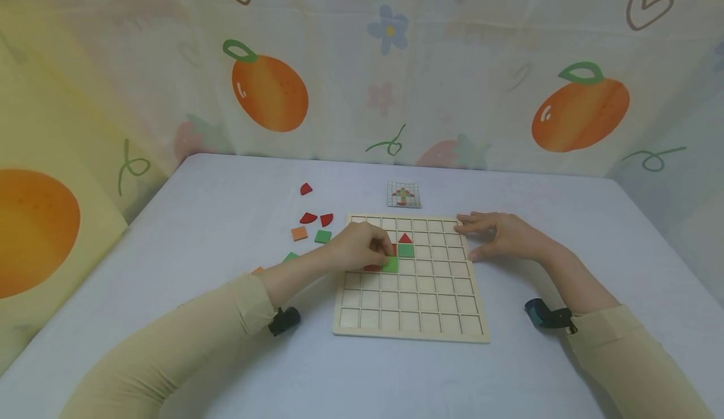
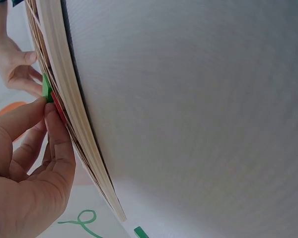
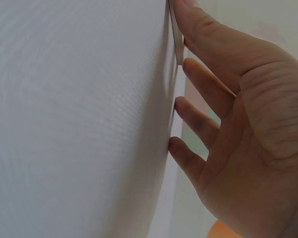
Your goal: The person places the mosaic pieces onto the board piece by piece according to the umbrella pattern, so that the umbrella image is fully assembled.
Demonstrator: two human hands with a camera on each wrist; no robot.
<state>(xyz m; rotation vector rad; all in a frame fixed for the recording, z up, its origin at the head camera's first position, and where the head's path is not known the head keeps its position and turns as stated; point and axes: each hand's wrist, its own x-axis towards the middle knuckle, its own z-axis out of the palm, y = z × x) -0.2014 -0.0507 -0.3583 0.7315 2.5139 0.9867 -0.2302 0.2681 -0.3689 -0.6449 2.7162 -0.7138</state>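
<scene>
Left of the grid board [image 1: 418,303], we're seeing red pieces [image 1: 308,218], an orange square [image 1: 299,233] and a green square [image 1: 323,236] lying around. Our left hand [image 1: 359,245] is pinching the light green tile [image 1: 390,264] between thumb and fingertip, a bit left of the board's middle. A picture card [image 1: 404,195] is lying just past the board's far edge. Our right hand [image 1: 509,237] is touching the board's right edge, fingers spread pretty wide.

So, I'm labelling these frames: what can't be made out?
Head view: outline of a flat red piece, behind left hand.
Head view: one flat orange piece, mostly covered by beige-sleeved left forearm.
Head view: exact pattern on square gridded card, too small.
Right wrist view: most of pale wooden grid board, beyond top edge.
</scene>
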